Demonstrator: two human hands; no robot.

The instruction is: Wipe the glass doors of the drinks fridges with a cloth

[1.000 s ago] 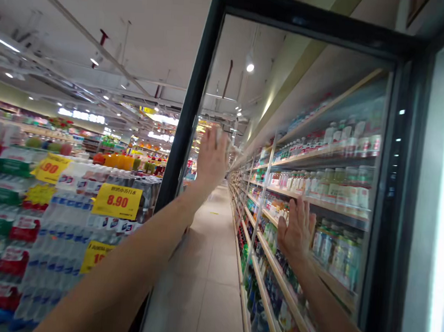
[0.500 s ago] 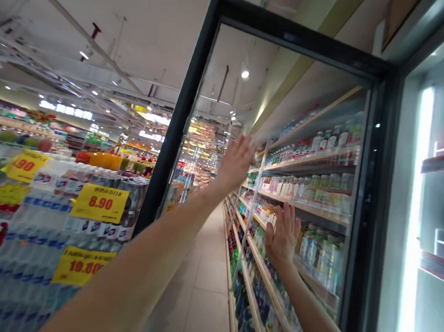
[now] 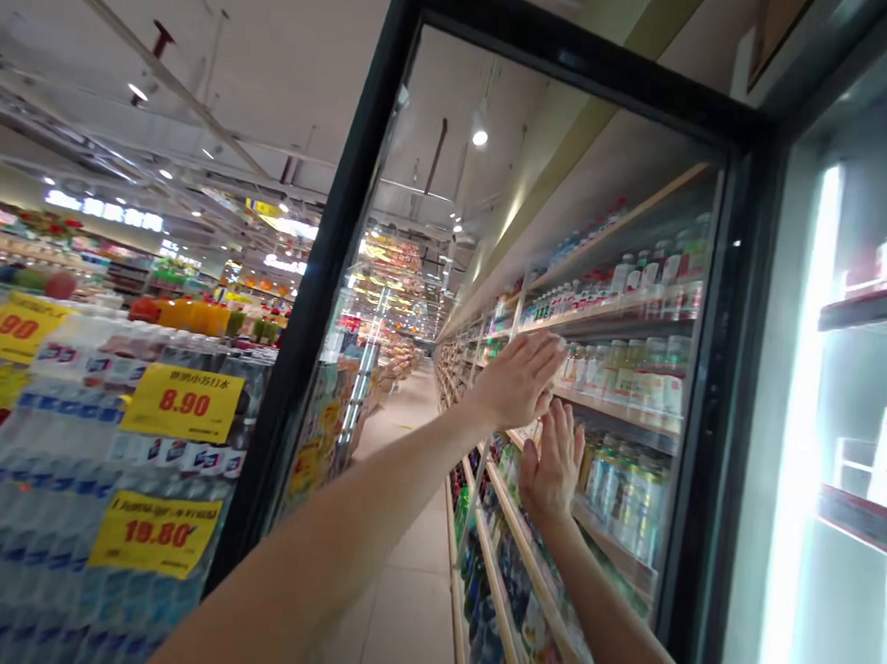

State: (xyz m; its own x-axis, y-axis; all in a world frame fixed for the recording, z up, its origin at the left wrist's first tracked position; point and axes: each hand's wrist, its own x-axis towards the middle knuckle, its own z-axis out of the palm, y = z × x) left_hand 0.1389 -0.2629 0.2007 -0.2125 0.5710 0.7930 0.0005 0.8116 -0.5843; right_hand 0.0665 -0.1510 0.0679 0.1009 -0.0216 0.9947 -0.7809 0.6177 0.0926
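Observation:
A glass cooler door (image 3: 562,47) with a black frame stands swung open in front of me. My left hand (image 3: 520,377) is stretched out at its pane, fingers extended and pointing right. Something pale shows at these fingertips, too blurred to make out; it may be a reflection. Just below and to the right, my right hand (image 3: 552,464) is raised with its fingers up and slightly apart, at the same glass, holding nothing I can see. The two hands are close together. Whether each palm presses on the pane cannot be told from this angle.
Bottle shelves (image 3: 619,403) show through the glass along an aisle floor (image 3: 403,610). On the right is the lit cooler interior (image 3: 851,417) with shelves. Stacked bottled water (image 3: 34,507) with yellow price signs (image 3: 184,401) stands left, beside the door's edge.
My left hand has moved down and to the right across the glass, coming close to my right hand. My right hand has barely moved. The view has shifted slightly.

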